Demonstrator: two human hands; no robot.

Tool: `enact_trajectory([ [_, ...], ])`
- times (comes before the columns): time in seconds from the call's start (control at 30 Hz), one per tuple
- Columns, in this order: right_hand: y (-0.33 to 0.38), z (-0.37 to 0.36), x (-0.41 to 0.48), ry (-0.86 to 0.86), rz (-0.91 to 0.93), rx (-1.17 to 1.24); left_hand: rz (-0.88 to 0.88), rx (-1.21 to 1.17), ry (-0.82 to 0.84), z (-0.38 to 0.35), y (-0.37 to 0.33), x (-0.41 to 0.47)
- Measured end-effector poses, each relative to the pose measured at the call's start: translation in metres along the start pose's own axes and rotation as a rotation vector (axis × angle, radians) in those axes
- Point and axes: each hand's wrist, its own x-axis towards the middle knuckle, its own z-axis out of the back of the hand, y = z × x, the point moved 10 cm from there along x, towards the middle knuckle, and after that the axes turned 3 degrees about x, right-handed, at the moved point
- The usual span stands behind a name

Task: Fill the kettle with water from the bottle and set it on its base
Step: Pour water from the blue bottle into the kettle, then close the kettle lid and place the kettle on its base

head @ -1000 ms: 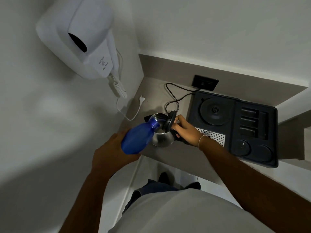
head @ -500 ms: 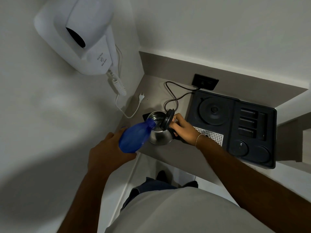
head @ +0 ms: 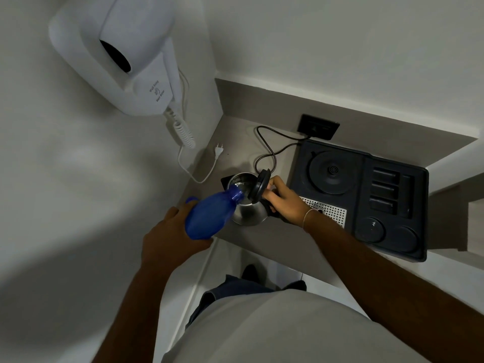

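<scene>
In the head view, the blue bottle (head: 209, 214) was gripped around its body by the left hand (head: 172, 239) and tipped so that its neck reached over the open mouth of the steel kettle (head: 247, 205). The kettle stood on the counter (head: 262, 239), just left of the black tray (head: 392, 200), with its lid (head: 259, 185) swung up. The right hand (head: 284, 200) was closed around the kettle's handle, and the vessel was steadied by it. The round base (head: 333, 172) lay empty in the tray, well apart from the kettle. Pouring was judged to be the step in hand. For it to be done well, the neck would need to be kept centred over the opening, clear of the raised lid, and the tilt raised gradually so that no water was spilled toward the power cord (head: 269, 150) or the wall socket (head: 318, 127).
</scene>
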Motion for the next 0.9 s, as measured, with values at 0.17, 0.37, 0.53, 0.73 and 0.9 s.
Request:
enact_trajectory([
  [0.17,0.001,0.0,0.001,0.0,-0.016,-0.041,0.014,-0.168,-0.012,-0.014,0.007,0.003],
  [0.37,0.015,-0.004,0.008,0.012,-0.051,-0.221,0.037,-0.538,-0.108,-0.015,0.018,0.002],
  [0.53,0.027,-0.01,0.02,-0.013,-0.187,-0.472,0.012,-0.71,-0.204,-0.011,0.024,-0.002],
  [0.73,0.025,-0.016,0.027,-0.139,-0.26,-0.6,-0.006,-0.829,-0.242,-0.012,0.024,0.005],
  [0.9,0.02,-0.02,0.027,-0.155,-0.305,-0.589,0.047,-0.895,-0.231,-0.022,0.03,0.018],
])
